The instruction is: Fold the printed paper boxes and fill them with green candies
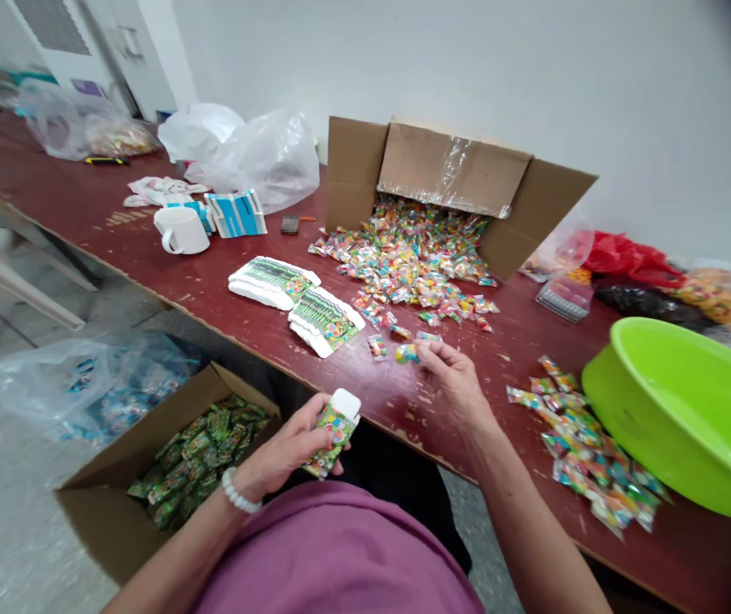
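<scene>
My left hand (304, 439) is wrapped round a small green printed box (334, 433) whose white end flap stands up, just off the table's front edge. Between the fingertips of my right hand (451, 375) is a wrapped candy (407, 353), held low over the red tabletop. Beyond it a heap of wrapped candies (413, 256) spills from a cardboard box (455, 162) lying on its side. Two stacks of flat green-and-white cartons, a rear stack (269, 283) and a nearer stack (323, 320), lie left of the loose candies.
An open carton (102, 495) of green packets sits low at my left, beside a clear plastic bag (128, 384). A lime-green basin (678, 409) and more wrapped candies (586, 452) are at the right. A white mug (182, 231) stands on the red table (211, 320).
</scene>
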The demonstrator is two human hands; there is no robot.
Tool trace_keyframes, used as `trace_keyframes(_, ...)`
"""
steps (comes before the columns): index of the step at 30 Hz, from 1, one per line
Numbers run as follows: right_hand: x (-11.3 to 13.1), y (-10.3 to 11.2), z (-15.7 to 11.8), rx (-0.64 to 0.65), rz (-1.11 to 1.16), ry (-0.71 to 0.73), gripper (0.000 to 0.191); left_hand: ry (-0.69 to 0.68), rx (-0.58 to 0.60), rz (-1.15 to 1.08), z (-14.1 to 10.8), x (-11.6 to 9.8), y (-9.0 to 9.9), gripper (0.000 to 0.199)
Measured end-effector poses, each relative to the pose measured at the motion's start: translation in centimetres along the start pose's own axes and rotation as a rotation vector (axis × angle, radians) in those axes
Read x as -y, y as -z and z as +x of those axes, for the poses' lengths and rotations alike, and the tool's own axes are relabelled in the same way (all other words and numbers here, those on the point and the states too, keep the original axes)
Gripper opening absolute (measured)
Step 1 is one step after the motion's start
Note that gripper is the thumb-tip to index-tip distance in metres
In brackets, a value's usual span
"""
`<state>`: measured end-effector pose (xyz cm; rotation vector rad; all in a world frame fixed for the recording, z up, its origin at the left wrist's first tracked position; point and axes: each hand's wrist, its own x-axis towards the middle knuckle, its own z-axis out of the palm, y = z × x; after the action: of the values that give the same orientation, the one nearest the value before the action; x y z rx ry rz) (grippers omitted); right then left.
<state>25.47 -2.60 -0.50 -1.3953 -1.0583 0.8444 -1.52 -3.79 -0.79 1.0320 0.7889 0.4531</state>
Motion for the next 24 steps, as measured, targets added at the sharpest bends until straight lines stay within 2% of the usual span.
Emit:
trace_keyframes(3,1.8,-1.4,-2.4,0.191,0.137,-0.108,0.029,-0.050,0.034,0.028,0.3,-0.6,-1.5,0.033)
trace_keyframes(6,2.3,-2.5,-4.1,0.334,0.048,-0.089,0.024,-0.080,0.069,0.048,0.1,-1.2,-2.3,0.032)
trace_keyframes(9,2.3,-3.4,-5.0,0.454,0.040,-0.070,0.023,-0.093,0.043,0.057,0.0,-1.4,-2.8,0.033)
trace_keyframes(11,2.2,-3.7,-5.2,0.474,0.118,-0.090,0.025,-0.082,0.015,0.010,0.1,-1.3,-3.0,0.033)
trace_keyframes(13,2.1,-3.7,-5.1,0.438,0.209,-0.139,0.028,-0.052,-0.033,-0.102,0.3,-0.9,-3.1,0.033)
trace_keyframes(17,1.8,-3.6,-4.9,0.349,0.350,-0.282,0.034,0.002,-0.129,-0.244,0.6,-0.3,-3.1,0.052)
trace_keyframes(20,1.7,-4.0,-5.3,0.407,0.372,-0.376,0.039,-0.018,-0.146,-0.227,0.5,0.0,-3.1,0.048)
trace_keyframes(24,1.9,-4.8,-6.0,0.476,0.348,-0.319,0.041,-0.062,-0.167,-0.177,0.2,0.1,-3.0,0.043)
